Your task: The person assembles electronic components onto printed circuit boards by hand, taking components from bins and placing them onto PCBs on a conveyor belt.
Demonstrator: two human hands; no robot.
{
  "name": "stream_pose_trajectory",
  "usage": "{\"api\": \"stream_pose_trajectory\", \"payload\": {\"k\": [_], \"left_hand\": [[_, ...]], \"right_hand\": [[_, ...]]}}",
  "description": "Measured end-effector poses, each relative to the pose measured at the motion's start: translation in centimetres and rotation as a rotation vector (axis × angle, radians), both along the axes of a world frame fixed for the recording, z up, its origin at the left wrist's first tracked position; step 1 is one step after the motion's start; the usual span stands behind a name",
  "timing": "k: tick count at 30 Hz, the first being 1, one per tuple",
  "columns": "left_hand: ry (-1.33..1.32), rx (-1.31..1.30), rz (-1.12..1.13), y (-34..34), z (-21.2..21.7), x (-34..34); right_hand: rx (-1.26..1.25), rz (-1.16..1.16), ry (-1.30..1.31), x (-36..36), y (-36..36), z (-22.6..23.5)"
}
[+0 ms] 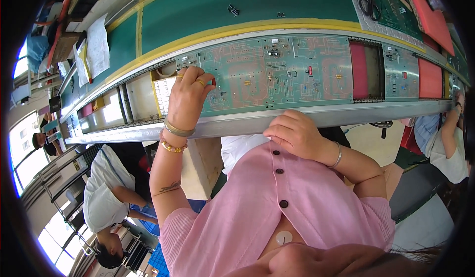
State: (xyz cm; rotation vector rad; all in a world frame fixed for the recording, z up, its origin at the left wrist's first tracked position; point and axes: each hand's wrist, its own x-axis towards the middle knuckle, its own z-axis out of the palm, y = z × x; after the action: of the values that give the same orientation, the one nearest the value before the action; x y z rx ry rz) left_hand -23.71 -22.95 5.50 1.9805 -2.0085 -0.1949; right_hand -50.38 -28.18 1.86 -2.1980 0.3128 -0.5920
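Note:
My left hand (188, 91) reaches over the left part of a long green circuit board (237, 96), its thumb and fingers pinched around a small red component (213, 82). The fingers partly cover that part, and whether it touches the board is hard to see. Close to my chest, by the near metal rail (237, 126), my right hand (296, 136) is closed, fingers curled. Anything inside it is hidden. The board carries small parts, among them a red component (310, 70) and black capacitors (273, 52).
The board lies between two metal rails; another board (401, 74) follows on the right. Beyond the far rail, loose black parts (233, 11) lie on a green mat (198, 15). Scissors (368, 5) are at the far right. Other people (106, 190) are to the left and right.

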Motion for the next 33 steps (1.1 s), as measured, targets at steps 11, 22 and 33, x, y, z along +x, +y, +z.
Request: {"api": "stream_pose_trajectory", "payload": {"k": [11,22,33], "left_hand": [[-0.146,0.016,-0.026,-0.1,0.3,-0.4],[0.002,0.03,-0.047,-1.1,0.8,-0.1],[0.461,-0.208,0.03,-13.9,-2.3,-3.7]], "right_hand": [[-0.02,-0.001,0.005,0.0,0.2,-0.2],[-0.026,-0.009,0.012,-0.1,0.2,-0.4],[-0.028,0.015,0.008,-0.1,0.2,-0.3]]}}
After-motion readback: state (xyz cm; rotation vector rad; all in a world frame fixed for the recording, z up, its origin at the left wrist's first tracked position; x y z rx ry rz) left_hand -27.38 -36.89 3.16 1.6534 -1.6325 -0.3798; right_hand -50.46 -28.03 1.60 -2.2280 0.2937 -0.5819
